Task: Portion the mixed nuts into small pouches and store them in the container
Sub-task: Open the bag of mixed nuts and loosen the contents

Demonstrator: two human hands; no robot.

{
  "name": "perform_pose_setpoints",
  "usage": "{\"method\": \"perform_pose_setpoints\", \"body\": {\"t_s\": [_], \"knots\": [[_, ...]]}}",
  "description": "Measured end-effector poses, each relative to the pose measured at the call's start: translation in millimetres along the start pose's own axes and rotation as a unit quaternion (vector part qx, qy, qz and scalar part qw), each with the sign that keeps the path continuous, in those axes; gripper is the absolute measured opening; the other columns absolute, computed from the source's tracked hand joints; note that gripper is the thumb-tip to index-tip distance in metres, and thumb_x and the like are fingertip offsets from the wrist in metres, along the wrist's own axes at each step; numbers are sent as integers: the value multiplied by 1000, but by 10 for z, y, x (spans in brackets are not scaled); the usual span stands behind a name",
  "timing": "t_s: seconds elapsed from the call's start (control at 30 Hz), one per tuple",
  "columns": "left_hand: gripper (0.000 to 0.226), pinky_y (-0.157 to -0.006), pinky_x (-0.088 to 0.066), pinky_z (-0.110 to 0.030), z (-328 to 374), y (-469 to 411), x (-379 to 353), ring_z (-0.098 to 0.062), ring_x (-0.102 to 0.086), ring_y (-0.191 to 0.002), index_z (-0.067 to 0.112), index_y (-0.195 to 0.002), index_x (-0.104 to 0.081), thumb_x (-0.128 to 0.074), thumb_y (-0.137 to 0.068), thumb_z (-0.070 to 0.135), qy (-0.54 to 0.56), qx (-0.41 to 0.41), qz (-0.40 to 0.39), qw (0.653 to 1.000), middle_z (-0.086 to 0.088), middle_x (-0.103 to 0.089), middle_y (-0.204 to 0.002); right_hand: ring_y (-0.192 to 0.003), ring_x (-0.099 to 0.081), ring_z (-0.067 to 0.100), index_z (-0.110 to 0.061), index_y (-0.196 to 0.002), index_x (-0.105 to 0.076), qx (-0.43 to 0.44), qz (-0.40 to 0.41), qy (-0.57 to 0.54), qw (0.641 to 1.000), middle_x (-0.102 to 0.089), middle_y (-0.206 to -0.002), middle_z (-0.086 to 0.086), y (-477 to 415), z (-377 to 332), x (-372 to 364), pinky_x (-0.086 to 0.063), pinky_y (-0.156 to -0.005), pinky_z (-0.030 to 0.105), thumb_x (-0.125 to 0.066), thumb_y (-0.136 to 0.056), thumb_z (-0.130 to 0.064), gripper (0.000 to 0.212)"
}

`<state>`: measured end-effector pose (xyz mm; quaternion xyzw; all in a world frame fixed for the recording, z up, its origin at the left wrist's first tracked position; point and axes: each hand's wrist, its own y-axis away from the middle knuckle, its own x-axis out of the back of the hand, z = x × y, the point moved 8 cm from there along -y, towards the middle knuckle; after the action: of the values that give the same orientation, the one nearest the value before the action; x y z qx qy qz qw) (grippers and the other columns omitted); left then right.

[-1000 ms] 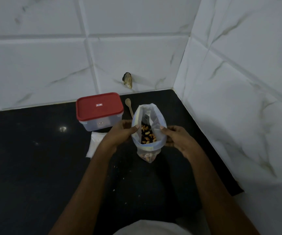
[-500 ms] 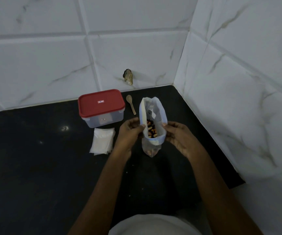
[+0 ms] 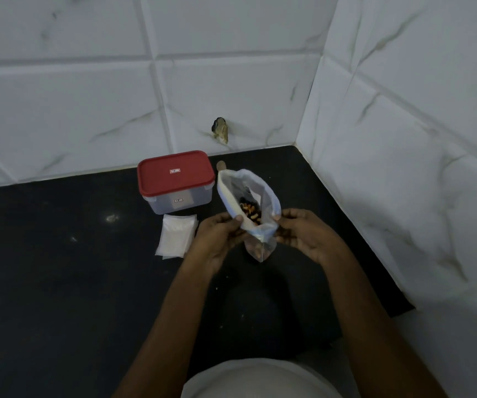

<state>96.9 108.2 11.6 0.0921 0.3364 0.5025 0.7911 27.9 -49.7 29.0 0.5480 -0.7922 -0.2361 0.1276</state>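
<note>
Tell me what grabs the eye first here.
The clear bag of mixed nuts at centre, its mouth held open between the left hand and right hand, pale against the dark counter. Behind it to the left stands the red-lidded container, lid on, with a stack of small white pouches lying in front of it.

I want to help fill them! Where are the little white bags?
In the head view, the little white bags lie stacked on the black counter, just in front of the red-lidded box and left of the left hand.
</note>
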Motion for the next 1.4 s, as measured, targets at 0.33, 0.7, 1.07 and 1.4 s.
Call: {"method": "perform_pose_setpoints", "body": {"t_s": [0.33, 0.7, 1.07, 1.4], "knots": [[26, -64, -61, -37, -176, 24, -84, -32, -68, -88, 2, -116, -62, -53, -93, -5, 361, 65, 28, 930, -24, -71, -94, -98, -66, 28, -2, -107, -63, -36, 33, -454, 890, -67, -107, 21, -53, 213, -104, -63, -67, 36, -54, -97, -6, 13], [28, -73, -62, -38, -131, 7, -34, -27, -71, -90, 0, -107, -60, -48, -84, -11, 325, 33, -13, 945, -19, -71, -92, -93, -68, 22, 0, -105, -64, -34, 5, -460, 887, -73, -94, 17, -38, 310, -204, -56, -81, 29, -51, -100, -14, 20], [42, -85, -53, -41, 74, -156, 94, -34, -62, -111, 4, -128, -57, -51, -100, 35, -233, 4, 40, 972, -19, -63, -122, -101, -67, 26, -9, -117, -63, -48, -6, -139, 989, -70, -111, 15, -99, 217, -287, -54, -94, 43, -47, -102, -28, 29], [39, -83, -46, -33, 305, -210, -52, -14, -59, -89, 12, -113, -60, -32, -106, 39, -593, -80, 21, 801, -4, -62, -100, -85, -57, 3, -20, -114, -56, 87, 86, 238, 964, -62, -110, 4, -240, -104, -171, -42, -61, 17, -55, -99, -29, 18]]}}
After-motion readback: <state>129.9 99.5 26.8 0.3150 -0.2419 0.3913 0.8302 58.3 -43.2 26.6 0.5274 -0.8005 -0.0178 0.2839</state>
